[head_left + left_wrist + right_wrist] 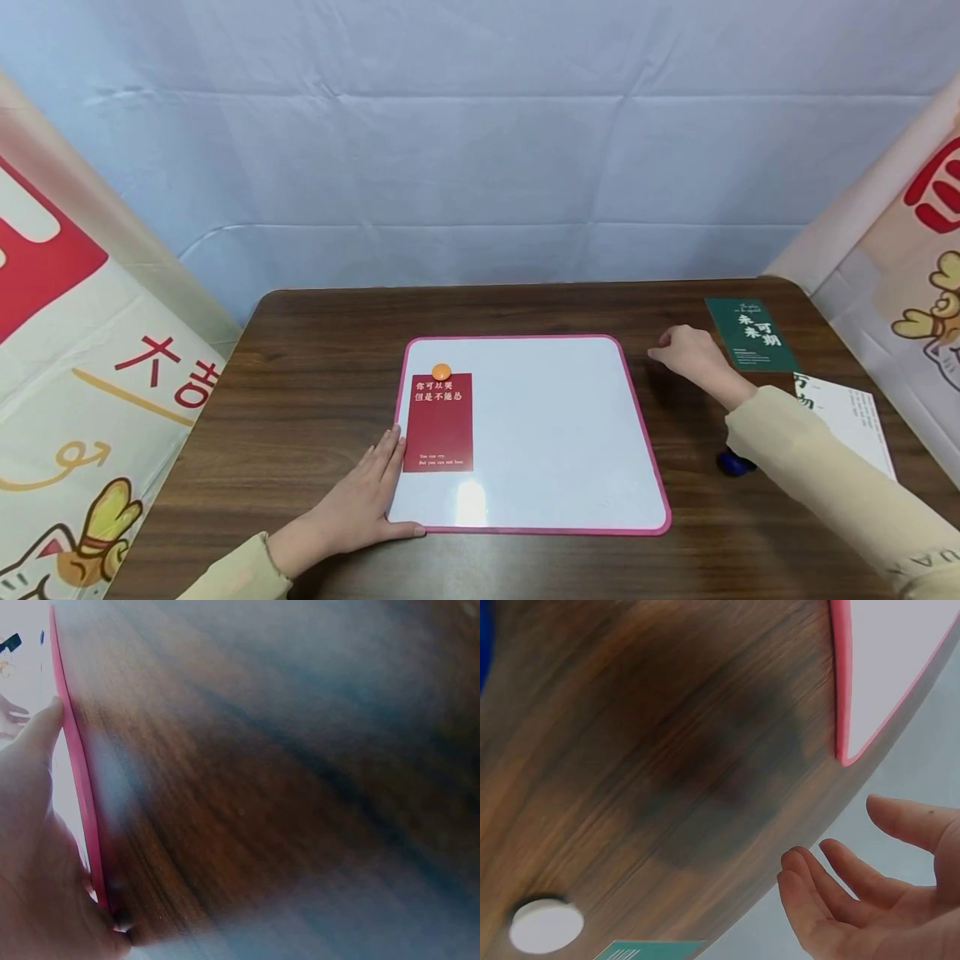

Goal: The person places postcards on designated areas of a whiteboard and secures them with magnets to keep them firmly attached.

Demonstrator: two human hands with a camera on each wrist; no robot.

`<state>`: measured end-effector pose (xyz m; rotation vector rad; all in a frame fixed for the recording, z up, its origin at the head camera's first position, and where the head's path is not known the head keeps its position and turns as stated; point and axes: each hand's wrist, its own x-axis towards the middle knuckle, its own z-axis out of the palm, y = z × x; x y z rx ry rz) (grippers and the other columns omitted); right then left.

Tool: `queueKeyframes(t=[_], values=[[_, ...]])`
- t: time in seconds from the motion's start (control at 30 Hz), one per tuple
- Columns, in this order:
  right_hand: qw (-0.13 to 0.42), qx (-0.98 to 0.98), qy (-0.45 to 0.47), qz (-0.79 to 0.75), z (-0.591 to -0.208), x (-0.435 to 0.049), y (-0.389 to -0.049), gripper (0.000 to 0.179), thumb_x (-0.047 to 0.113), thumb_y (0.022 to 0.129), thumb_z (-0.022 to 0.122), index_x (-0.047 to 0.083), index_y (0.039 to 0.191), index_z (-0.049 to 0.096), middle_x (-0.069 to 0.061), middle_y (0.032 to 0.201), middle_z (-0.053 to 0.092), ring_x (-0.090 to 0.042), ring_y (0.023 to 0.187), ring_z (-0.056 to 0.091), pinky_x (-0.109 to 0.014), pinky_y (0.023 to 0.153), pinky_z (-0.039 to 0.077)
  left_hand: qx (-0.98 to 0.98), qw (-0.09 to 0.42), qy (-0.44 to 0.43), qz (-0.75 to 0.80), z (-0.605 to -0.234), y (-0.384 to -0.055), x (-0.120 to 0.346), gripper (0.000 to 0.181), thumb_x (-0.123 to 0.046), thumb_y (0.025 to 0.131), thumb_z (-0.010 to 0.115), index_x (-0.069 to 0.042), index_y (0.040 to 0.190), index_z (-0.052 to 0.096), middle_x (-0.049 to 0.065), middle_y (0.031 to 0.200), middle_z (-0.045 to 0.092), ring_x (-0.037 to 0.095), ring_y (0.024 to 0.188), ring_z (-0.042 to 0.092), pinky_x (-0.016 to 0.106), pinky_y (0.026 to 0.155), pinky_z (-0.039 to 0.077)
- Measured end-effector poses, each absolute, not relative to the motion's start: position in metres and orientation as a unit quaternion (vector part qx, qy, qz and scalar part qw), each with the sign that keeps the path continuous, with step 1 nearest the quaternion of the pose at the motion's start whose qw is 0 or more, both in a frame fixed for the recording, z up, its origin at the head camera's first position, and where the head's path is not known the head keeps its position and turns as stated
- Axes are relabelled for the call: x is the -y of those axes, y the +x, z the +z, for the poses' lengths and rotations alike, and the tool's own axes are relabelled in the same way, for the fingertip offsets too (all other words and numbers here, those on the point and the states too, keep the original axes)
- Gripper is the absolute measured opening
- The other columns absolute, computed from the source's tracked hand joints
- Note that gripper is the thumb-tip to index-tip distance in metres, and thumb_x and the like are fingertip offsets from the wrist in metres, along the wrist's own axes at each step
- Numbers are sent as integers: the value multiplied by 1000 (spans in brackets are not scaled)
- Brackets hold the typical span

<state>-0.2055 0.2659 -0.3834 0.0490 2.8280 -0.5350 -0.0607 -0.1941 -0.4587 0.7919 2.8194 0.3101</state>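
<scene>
A whiteboard (540,433) with a pink rim lies on the table. On its left part is a red card (439,429) with white writing, and a round orange magnet (441,372) sits at the card's top edge. My left hand (360,496) rests at the board's lower left corner, fingers extended along the left rim and thumb at the bottom rim. Right of the board, my right hand (693,358) is raised over the table. The right wrist view shows its fingers (840,892) loosely bent and apart from the thumb, with nothing between them.
A green card (753,335) lies at the back right, and a white card (855,429) is partly covered by the right sleeve. Beside that forearm sits a blue round object (735,463). A round white magnet (546,926) lies near the green card. Curtains surround the table.
</scene>
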Motion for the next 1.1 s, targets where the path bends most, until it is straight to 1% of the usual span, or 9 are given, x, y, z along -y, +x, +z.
queueKeyframes(t=[0.17, 0.4, 0.57, 0.73, 0.8, 0.87, 1.03, 1.1], values=[[138, -974, 27, -178, -382, -277, -203, 46, 24, 87, 56, -17, 108, 52, -31, 101, 57, -38, 84, 56, -44, 65, 48, -953, 100, 266, 108, -459, -61, 194, 111, -79, 71, 42, 1, 144, 15, 15, 152, 8, 28, 138, 12, 43, 107, 24], [131, -975, 27, -179, -379, -292, -198, 47, 25, 87, 56, -17, 106, 53, -29, 96, 58, -36, 80, 57, -41, 61, 48, -952, 100, 267, 111, -459, -60, 194, 112, -78, 71, 44, 2, 144, 16, 16, 151, 10, 29, 137, 13, 43, 107, 24], [135, -973, 40, -182, -377, -302, -195, 48, 26, 87, 56, -17, 106, 53, -27, 91, 59, -33, 77, 57, -38, 58, 47, -953, 103, 264, 108, -460, -60, 194, 112, -78, 71, 43, 1, 144, 15, 16, 151, 8, 28, 138, 11, 43, 107, 23], [128, -973, 38, -188, -375, -313, -193, 49, 26, 87, 56, -19, 105, 53, -26, 89, 60, -33, 75, 58, -38, 58, 47, -953, 93, 267, 110, -461, -60, 194, 111, -78, 72, 43, 2, 144, 15, 16, 151, 9, 28, 138, 12, 44, 107, 24], [126, -972, 34, -193, -375, -318, -193, 48, 26, 87, 55, -19, 106, 53, -27, 90, 59, -33, 75, 57, -38, 58, 47, -953, 87, 271, 108, -461, -60, 195, 111, -78, 72, 43, 3, 143, 16, 17, 151, 9, 29, 137, 12, 43, 107, 24], [126, -972, 35, -194, -376, -322, -192, 50, 26, 87, 55, -19, 107, 53, -30, 94, 59, -36, 77, 58, -39, 58, 47, -952, 80, 276, 107, -461, -60, 195, 111, -77, 72, 43, 4, 143, 17, 19, 151, 10, 30, 137, 13, 43, 107, 24], [133, -973, 46, -182, -375, -333, -190, 54, 29, 87, 53, -19, 113, 50, -35, 106, 54, -46, 90, 53, -44, 62, 48, -951, 76, 282, 105, -460, -60, 194, 110, -77, 73, 43, 5, 142, 18, 19, 150, 11, 30, 137, 14, 43, 107, 24], [137, -973, 50, -176, -374, -337, -189, 55, 30, 87, 53, -19, 113, 51, -36, 108, 52, -49, 93, 50, -46, 64, 47, -951, 77, 281, 102, -460, -61, 194, 111, -78, 72, 42, 4, 143, 18, 18, 151, 10, 29, 137, 13, 42, 107, 24]])
